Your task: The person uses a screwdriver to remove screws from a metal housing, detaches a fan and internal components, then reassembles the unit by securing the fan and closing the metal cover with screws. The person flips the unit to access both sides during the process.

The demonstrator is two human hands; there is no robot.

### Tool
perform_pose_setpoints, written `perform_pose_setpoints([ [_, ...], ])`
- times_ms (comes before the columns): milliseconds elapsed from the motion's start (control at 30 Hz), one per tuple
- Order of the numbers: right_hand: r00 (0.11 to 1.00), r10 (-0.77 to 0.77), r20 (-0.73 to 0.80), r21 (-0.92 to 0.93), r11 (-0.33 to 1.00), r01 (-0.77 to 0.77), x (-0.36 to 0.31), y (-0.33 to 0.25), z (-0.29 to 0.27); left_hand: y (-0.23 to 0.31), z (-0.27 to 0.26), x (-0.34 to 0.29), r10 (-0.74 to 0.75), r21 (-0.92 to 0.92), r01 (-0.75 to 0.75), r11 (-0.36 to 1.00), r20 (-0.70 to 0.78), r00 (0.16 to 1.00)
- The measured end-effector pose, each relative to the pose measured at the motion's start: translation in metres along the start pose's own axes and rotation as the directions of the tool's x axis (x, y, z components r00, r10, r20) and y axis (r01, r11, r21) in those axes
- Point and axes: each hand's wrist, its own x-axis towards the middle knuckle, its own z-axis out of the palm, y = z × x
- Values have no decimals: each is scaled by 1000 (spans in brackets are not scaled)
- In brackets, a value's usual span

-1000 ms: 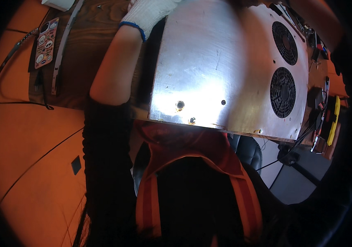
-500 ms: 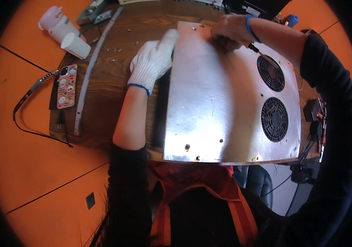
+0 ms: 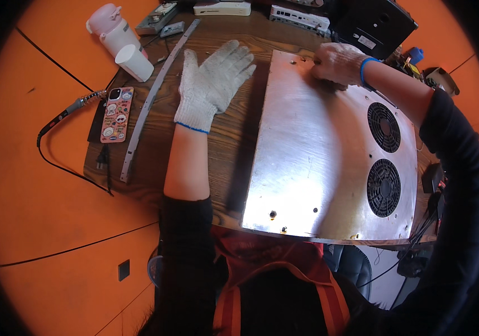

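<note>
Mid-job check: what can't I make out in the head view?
In the head view:
Right hand in white knitted glove: its back hides anything held.
Flat silver metal panel: its top face hides the underside.
Black rectangular device: the picture's top edge cuts it off.

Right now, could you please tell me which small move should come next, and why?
Perhaps turn the left hand palm down and steady the metal panel by its left edge, since that hand looks empty, open and off the panel, while the right hand is curled at its far end.

small lettering [image 3: 110, 120] on pink phone case [image 3: 117, 115], unreadable white label [image 3: 366, 42] on black device [image 3: 373, 27]
</note>
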Motion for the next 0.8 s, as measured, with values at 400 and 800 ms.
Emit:
perform_pose_setpoints([
  [400, 918, -395, -22, -243, 893, 378, -3, 10, -15, -3, 9, -3, 43, 14, -41, 999, -132, 990],
  [800, 798, -469, -380, -241, 883, 404, 101, -78, -11, 26, -26, 8, 697, 254, -673, 695, -469, 543],
])
